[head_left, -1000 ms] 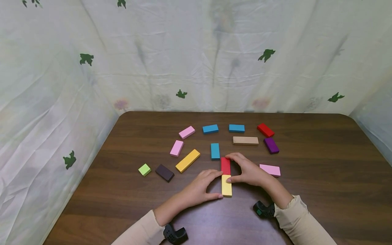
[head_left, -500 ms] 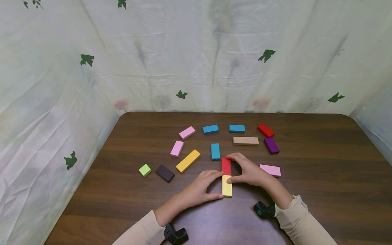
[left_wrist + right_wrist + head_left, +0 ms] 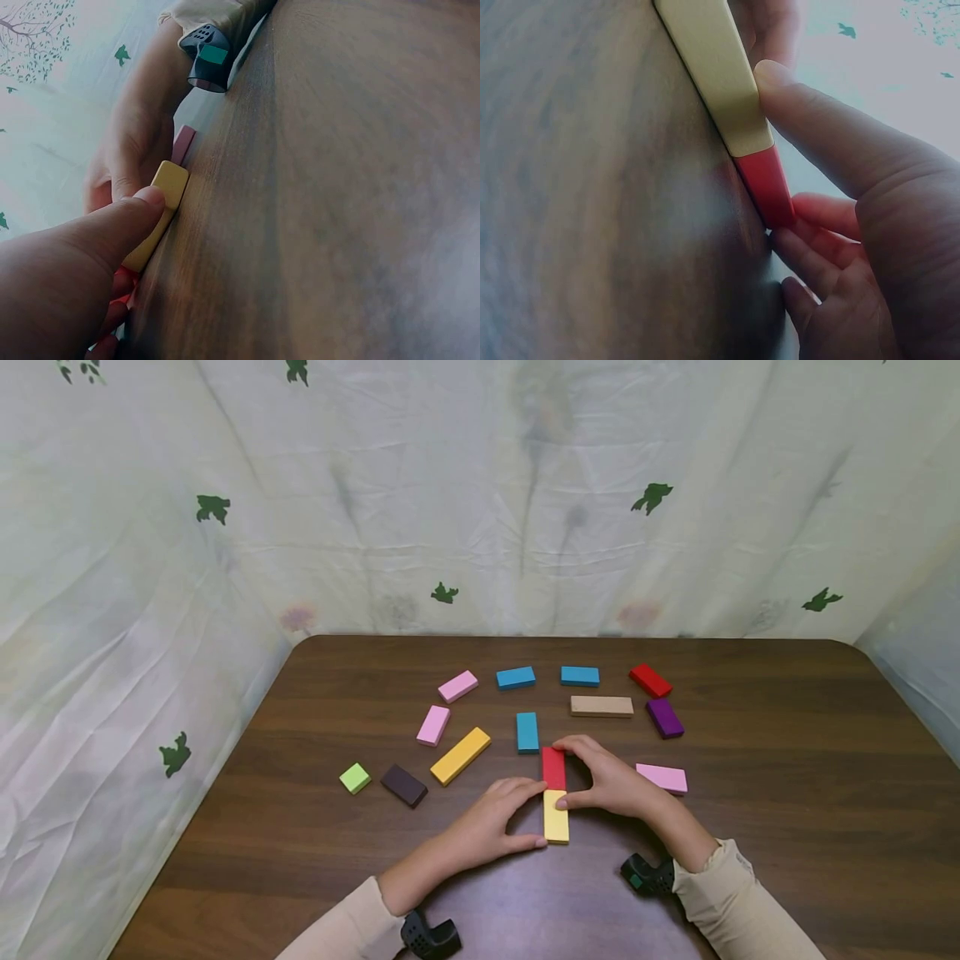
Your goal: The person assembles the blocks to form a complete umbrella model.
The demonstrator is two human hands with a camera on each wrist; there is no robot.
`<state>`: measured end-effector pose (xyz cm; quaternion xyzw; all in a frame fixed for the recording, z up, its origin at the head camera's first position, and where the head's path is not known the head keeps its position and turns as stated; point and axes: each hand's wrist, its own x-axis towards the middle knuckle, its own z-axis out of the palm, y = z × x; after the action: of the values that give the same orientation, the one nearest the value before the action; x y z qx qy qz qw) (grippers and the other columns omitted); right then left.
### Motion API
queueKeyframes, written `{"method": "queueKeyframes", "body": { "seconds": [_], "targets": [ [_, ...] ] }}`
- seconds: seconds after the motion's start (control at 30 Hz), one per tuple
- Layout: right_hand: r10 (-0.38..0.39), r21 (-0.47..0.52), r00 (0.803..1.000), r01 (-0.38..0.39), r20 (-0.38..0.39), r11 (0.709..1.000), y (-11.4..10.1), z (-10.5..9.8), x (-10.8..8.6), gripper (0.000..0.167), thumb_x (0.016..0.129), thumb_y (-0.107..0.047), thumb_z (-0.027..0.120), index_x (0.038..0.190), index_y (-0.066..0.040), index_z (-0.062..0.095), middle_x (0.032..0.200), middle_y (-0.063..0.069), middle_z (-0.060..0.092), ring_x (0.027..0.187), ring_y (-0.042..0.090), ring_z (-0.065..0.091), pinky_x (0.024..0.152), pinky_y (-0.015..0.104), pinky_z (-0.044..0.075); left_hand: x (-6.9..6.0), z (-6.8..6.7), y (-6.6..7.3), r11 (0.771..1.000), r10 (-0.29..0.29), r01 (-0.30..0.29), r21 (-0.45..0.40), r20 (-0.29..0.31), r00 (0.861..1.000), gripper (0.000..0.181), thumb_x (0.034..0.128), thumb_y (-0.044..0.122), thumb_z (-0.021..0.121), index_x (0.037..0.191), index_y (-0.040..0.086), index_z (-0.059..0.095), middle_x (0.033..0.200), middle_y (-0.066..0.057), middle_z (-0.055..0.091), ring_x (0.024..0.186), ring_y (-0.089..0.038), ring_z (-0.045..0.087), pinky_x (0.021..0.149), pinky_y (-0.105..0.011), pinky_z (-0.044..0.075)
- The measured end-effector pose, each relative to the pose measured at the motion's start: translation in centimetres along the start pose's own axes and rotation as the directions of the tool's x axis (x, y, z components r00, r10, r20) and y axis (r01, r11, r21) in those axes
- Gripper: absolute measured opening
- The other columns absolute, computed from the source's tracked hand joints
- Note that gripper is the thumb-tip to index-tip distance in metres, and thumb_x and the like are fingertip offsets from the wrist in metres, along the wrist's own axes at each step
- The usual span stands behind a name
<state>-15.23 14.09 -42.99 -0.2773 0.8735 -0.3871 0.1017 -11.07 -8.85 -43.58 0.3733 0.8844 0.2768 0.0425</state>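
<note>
A pale yellow block [image 3: 556,827] and a red block [image 3: 553,768] lie flat on the table, end to end and touching. My left hand [image 3: 491,820] pinches the yellow block lengthwise: the thumb touches its near end, and the fingertips reach the left side by the joint. From the other side, my right hand [image 3: 615,779] holds the pair, its fingers at the red block's far end and its thumb on the yellow block near the joint. The right wrist view shows the seam between yellow block [image 3: 720,82] and red block [image 3: 766,184]. Just beyond lies a blue block [image 3: 527,732].
Around the hands lie a long yellow block [image 3: 461,757], a dark block [image 3: 404,785], a lime cube [image 3: 355,778] and a pink block [image 3: 662,778]. Farther back are a tan block [image 3: 602,707], a purple block [image 3: 664,718], another red block [image 3: 650,680] and several blue and pink ones.
</note>
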Motion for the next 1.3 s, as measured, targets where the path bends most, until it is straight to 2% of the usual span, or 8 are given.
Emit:
{"method": "queueKeyframes", "body": {
  "seconds": [0.23, 0.53, 0.77, 1.0, 1.3],
  "targets": [
    [-0.004, 0.002, 1.0, 0.004, 0.01, 1.0, -0.1, 0.0, 0.0, 0.079, 0.068, -0.044, 0.075, 0.131, -0.009, 0.042, 0.131, 0.004, 0.038, 0.12, 0.019, 0.035, 0.098, 0.042, 0.03, -0.1, 0.0, 0.0, 1.0, 0.003, -0.003, -0.006, -0.017, 1.0, 0.065, 0.0792, 0.043, 0.065, 0.131, 0.011, 0.044, 0.125, -0.002, 0.047, 0.116, -0.017, 0.04, 0.097, -0.034, 0.032],
    [-0.011, 0.009, 1.0, 0.011, 0.006, 1.0, -0.2, -0.1, -0.4, 0.082, 0.069, -0.048, 0.073, 0.133, -0.009, 0.04, 0.138, 0.006, 0.031, 0.124, 0.022, 0.03, 0.098, 0.046, 0.029, 0.0, 0.1, 0.1, 1.0, -0.004, 0.004, -0.003, -0.006, 1.0, 0.065, 0.0797, 0.045, 0.064, 0.131, 0.011, 0.043, 0.126, -0.001, 0.046, 0.117, -0.016, 0.039, 0.097, -0.033, 0.032],
    [-0.025, 0.014, 1.0, 0.025, 0.014, 1.0, -0.1, 0.2, -1.1, 0.08, 0.071, -0.045, 0.073, 0.135, -0.012, 0.039, 0.142, 0.007, 0.027, 0.127, 0.025, 0.026, 0.097, 0.049, 0.028, 0.0, 0.0, 0.1, 1.0, -0.009, 0.009, -0.009, -0.007, 1.0, 0.065, 0.0792, 0.044, 0.065, 0.131, 0.011, 0.043, 0.126, -0.002, 0.047, 0.117, -0.016, 0.039, 0.097, -0.034, 0.032],
    [-0.026, -0.003, 0.999, 0.026, 0.03, 1.0, -0.4, 0.4, -1.7, 0.08, 0.073, -0.045, 0.07, 0.138, -0.013, 0.036, 0.143, 0.001, 0.025, 0.129, 0.021, 0.024, 0.098, 0.047, 0.027, 0.0, 0.1, 0.1, 1.0, -0.006, 0.006, 0.0, -0.005, 1.0, 0.065, 0.0794, 0.045, 0.064, 0.131, 0.012, 0.043, 0.126, -0.001, 0.046, 0.117, -0.016, 0.039, 0.097, -0.033, 0.031],
    [-0.035, -0.015, 0.999, 0.036, 0.025, 0.999, -0.6, 0.5, -2.2, 0.08, 0.074, -0.045, 0.069, 0.139, -0.012, 0.035, 0.143, -0.001, 0.026, 0.128, 0.02, 0.026, 0.099, 0.045, 0.028, 0.0, -0.2, 0.2, 1.0, -0.017, 0.017, 0.002, 0.01, 1.0, 0.066, 0.0799, 0.046, 0.063, 0.132, 0.012, 0.042, 0.127, -0.001, 0.046, 0.118, -0.016, 0.038, 0.097, -0.033, 0.031]
  ]
}}
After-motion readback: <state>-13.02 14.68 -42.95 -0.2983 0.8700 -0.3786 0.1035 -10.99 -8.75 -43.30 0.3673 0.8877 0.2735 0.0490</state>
